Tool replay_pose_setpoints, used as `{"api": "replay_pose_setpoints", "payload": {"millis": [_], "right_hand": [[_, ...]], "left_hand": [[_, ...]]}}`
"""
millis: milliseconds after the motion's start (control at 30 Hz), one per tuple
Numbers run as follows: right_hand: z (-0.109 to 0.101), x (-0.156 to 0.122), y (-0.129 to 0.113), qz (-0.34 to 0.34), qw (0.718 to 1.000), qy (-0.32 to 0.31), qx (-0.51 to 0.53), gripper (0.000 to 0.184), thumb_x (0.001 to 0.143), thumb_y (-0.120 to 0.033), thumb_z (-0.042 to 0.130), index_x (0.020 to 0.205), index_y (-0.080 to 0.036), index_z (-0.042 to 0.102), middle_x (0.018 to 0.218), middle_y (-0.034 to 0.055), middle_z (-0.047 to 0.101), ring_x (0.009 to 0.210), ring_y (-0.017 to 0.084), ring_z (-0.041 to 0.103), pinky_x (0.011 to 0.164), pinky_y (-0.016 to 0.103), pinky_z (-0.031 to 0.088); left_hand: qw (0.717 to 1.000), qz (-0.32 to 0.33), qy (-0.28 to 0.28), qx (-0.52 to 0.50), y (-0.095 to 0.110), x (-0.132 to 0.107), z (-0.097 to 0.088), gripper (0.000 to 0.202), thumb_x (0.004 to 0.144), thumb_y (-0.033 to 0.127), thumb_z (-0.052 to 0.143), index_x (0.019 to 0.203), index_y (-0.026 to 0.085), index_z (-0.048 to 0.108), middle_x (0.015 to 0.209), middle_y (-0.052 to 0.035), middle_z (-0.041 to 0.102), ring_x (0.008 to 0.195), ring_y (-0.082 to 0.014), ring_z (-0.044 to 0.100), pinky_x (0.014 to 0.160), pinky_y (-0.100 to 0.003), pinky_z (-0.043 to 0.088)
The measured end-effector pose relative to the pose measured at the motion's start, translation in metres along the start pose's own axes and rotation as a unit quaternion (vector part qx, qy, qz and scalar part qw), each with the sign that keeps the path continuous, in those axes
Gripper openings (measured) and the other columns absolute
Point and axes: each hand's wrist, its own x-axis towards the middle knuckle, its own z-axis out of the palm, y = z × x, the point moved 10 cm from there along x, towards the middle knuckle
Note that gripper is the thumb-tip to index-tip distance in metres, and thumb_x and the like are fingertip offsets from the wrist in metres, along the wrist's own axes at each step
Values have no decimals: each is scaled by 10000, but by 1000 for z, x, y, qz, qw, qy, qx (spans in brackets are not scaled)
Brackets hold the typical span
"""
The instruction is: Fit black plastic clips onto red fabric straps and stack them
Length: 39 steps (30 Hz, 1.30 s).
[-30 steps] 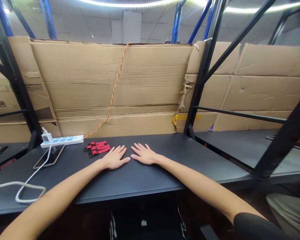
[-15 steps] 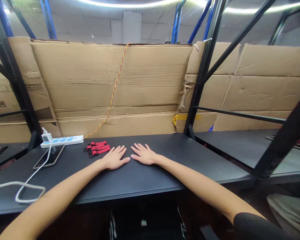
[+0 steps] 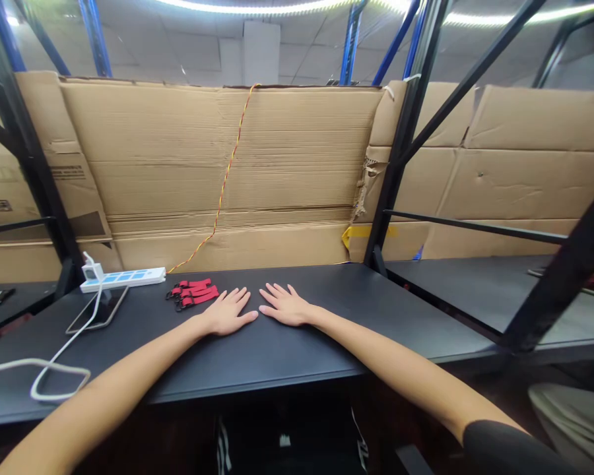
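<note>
My left hand [image 3: 228, 312] lies palm down on the dark tabletop [image 3: 297, 356], fingers spread and holding nothing. Just right of it, a small gap away, my right hand [image 3: 286, 307] rests flat in the same way, its fingers also apart. Several red straps with black clips [image 3: 195, 293] lie in a small bunch beside my left hand's fingertips, on its left. Whether the fingertips touch the straps I cannot tell.
At the back left sits a white power strip [image 3: 129, 279] with a plugged-in charger [image 3: 93, 272]. Its white cable [image 3: 74, 338] passes over a phone-like device [image 3: 99, 309]. A cardboard wall [image 3: 297, 165] closes the back; black posts [image 3: 400, 145] stand at both sides.
</note>
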Motion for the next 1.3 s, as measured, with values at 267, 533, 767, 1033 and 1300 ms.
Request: {"api": "replay_pose_setpoints", "payload": {"millis": [267, 533, 767, 1033, 1300], "right_hand": [[-1, -1, -1, -1, 1000, 1, -3, 804, 859, -719, 149, 1498, -231, 140, 1563, 73, 63, 1440, 282, 13, 1126, 515, -42], [0, -1, 0, 0, 1000, -5, -7, 814, 855, -724, 138, 1500, -227, 128, 1565, 69, 53, 1440, 284, 5, 1123, 521, -53], [0, 0, 0, -4, 1000, 0, -1, 819, 850, -730, 143, 1499, -231, 137, 1565, 60, 61, 1439, 290, 6, 1124, 522, -50], [1, 2, 2, -7, 1000, 4, 0, 809, 854, -726, 152, 1498, -237, 141, 1564, 59, 79, 1440, 284, 12, 1124, 525, -45], [2, 3, 2, -8, 1000, 6, 1, 819, 850, -732, 156, 1497, -229, 152, 1562, 72, 79, 1440, 289, 14, 1121, 540, -37]], "left_hand": [[1000, 2, -5, 2, 0, -1, 1, 846, 846, 731, 182, 1497, 192, 152, 1552, -87, 88, 1437, -278, 38, 1146, -464, 37], [1000, 0, -12, 6, 1, -1, 1, 853, 851, 725, 159, 1499, 172, 133, 1553, -92, 72, 1437, -278, 31, 1144, -469, 28], [1000, 2, -12, 9, -1, 0, 3, 835, 856, 716, 166, 1499, 184, 137, 1554, -82, 65, 1438, -273, 29, 1145, -459, 27], [1000, 2, -5, 3, 1, -1, 0, 834, 857, 714, 191, 1495, 178, 162, 1551, -96, 90, 1436, -281, 43, 1142, -469, 47], [1000, 2, -10, 0, 0, 0, 2, 852, 851, 720, 178, 1496, 164, 146, 1553, -95, 74, 1437, -281, 31, 1141, -478, 34]]}}
